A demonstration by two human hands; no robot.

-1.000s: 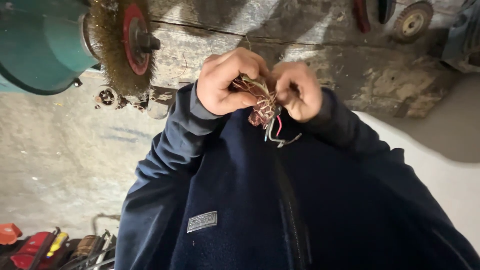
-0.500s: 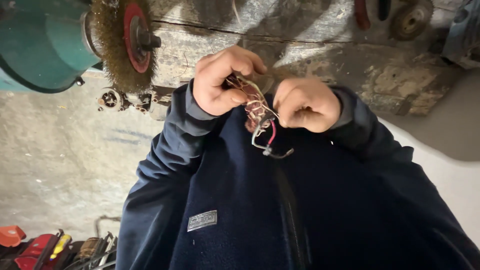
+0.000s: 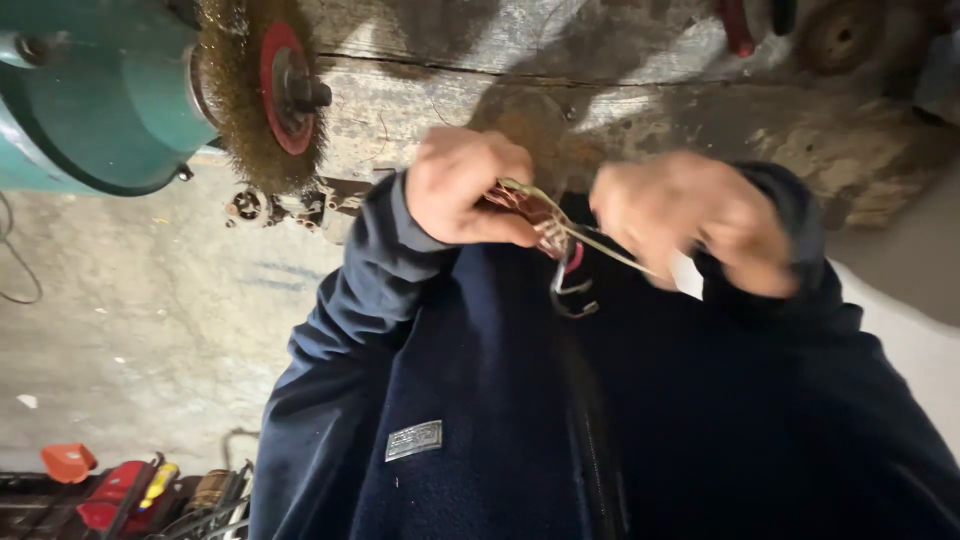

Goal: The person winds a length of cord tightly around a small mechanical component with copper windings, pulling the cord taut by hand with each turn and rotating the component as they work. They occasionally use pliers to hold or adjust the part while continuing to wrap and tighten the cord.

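My left hand is closed around a small tangled bundle of copper and coloured wires, held in front of my dark blue fleece jacket. Loose grey and red wire ends curl down below the bundle. My right hand, blurred with motion, pinches a thin pale strand that runs taut from the bundle to its fingers. Both hands are close above my chest.
A teal bench grinder with a wire brush wheel stands at the upper left on a worn wooden bench. Small metal parts lie by the bench edge. Red and orange tools lie on the concrete floor at the lower left.
My hands have drawn apart: the right hand moved right, pulling one thin strand out of the bundle, which stays in the left hand.
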